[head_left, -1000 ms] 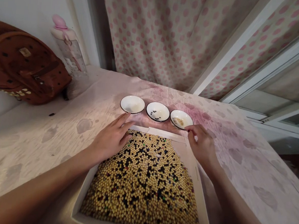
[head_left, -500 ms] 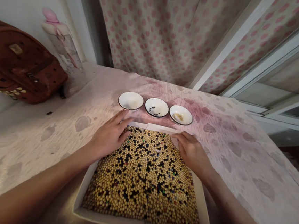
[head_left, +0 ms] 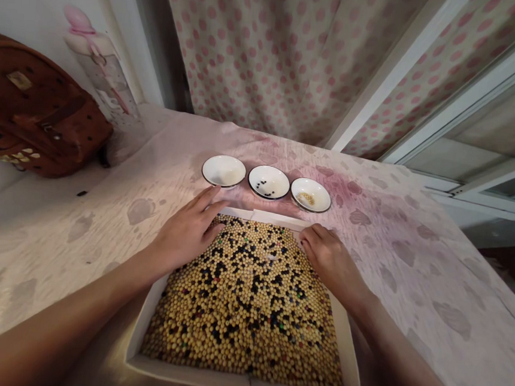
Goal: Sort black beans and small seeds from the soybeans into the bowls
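The white box (head_left: 187,377) is full of small round beads (head_left: 248,300), mostly tan and black. The left hand (head_left: 191,229) is spread out at the box's far left corner. The right hand (head_left: 330,256) is at the box's far right corner with its fingers bent in; I can't tell if it pinches a bead. Past the box's far side sit the left bowl (head_left: 223,171), middle bowl (head_left: 270,175) and right bowl (head_left: 322,203). The beads look light, hard and slippery, so pinch one with thumb and fingertip. The box looks thin and bendy; hold both sides. Beads hide its bottom, and the hands hide its far corners.
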Tool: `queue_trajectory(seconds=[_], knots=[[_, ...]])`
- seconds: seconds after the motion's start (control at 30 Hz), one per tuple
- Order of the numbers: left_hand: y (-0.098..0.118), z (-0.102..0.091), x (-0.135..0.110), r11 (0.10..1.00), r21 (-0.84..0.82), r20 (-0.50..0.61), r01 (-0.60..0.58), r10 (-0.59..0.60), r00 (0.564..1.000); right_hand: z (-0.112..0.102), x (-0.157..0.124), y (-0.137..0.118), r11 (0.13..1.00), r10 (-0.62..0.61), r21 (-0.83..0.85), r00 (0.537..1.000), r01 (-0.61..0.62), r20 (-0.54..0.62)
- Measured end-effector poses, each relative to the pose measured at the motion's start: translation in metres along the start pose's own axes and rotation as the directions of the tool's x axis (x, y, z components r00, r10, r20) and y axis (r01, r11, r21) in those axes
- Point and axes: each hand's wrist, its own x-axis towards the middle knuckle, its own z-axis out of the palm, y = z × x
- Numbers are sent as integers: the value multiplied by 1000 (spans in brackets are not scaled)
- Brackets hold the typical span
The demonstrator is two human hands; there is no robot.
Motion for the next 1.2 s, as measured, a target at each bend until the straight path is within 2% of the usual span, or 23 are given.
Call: queue_trajectory(seconds=[0.17, 0.3, 0.43, 0.63, 0.87, 0.97, 1.13, 1.2], knots=[[0, 0, 0, 1000, 4, -3, -2, 2, 1000, -8, -1, 4, 997, 11, 82, 997, -5, -73], [0, -1, 0, 1000, -10, -1, -8, 8, 1000, -22, -5, 14, 999, 8, 43, 992, -2, -127], [1, -2, 1, 1000, -18, 4, 3, -3, 1000, -28, -8, 18, 999, -21, -37, 996, 18, -84], [2, -3, 1, 1000, 4, 20, 2, -2, 1000, -19, -5, 4, 985, -44, -166, 999, 42, -10], [0, -1, 0, 1000, 5, 19, 5, -5, 1000, -14, -4, -3, 972, -29, -232, 1000, 26, -10], [0, -1, 0, 1000, -11, 16, 6, -6, 1000, -14, -4, -2, 978, -20, -206, 1000, 17, -14], [0, -1, 0, 999, -42, -1, 11, -11, 1000, -18, -7, 9, 1000, 17, -22, 999, -18, -40], [0, -1, 0, 999, -43, 4, 11, -11, 1000, -21, -8, 13, 1000, 29, 2, 998, -29, -50]])
